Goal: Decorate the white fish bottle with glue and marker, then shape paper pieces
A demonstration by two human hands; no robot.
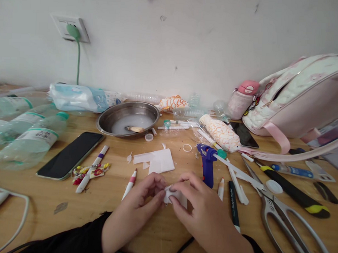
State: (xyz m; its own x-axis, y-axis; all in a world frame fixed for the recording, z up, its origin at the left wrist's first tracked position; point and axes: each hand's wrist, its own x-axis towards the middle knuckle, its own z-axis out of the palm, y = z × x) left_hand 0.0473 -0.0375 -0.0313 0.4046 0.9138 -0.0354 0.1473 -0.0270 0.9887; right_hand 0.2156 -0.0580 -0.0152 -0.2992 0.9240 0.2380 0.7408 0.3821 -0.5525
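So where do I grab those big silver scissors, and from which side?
I'd take the scissors by the looped handles, coming from your side with the right hand. Both loops are nearest you and the blades point away, so your fingers should stay clear of them.

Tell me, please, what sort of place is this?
It looks like a craft table against a wall, though whether at home or elsewhere is unclear. A glue gun, scissors and a marker lie on it.
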